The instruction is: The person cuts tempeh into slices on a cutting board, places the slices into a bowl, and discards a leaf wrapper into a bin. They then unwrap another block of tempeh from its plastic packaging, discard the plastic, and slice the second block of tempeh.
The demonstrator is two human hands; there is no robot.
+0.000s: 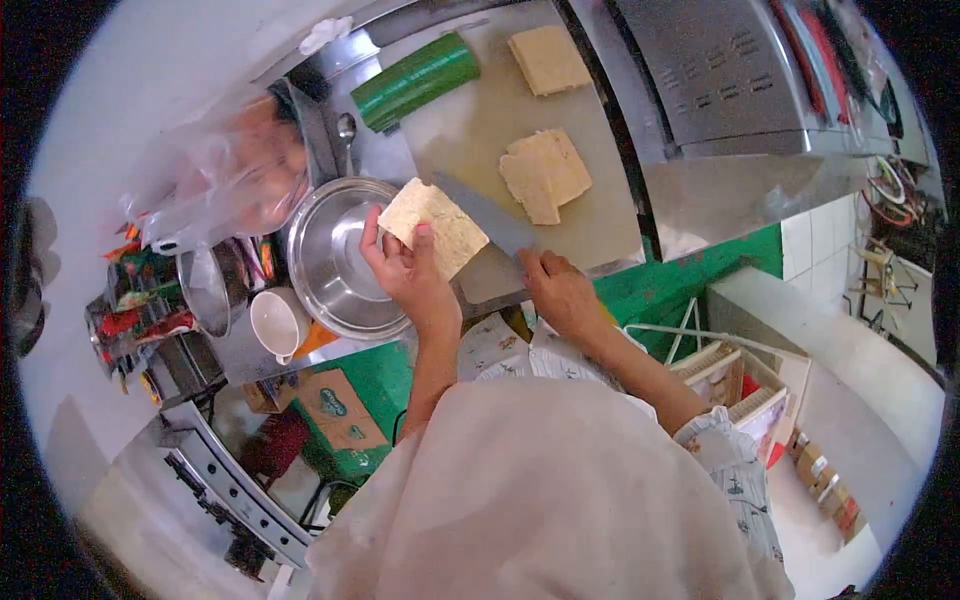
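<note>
Two grips, left hand [405,272] clasping pale slab [437,226], right hand [560,290] clenched around knife [495,222]

Counter: steel worktop [690,200].
Board: pale cutting board [470,130], flat on the counter.
On the board: cucumber [415,80] and single slab [548,58] at the far end, stacked slabs [545,172] nearer.
Left of the board: steel bowl [335,255], white cup [278,322], spoon [346,130], plastic bag [230,175].

4 tan slabs [435,225], 1 cuke [415,80], 1 knife [490,215], 1 steel bowl [340,260], 1 wht cup [275,322], 1 spoon [345,128]
</note>
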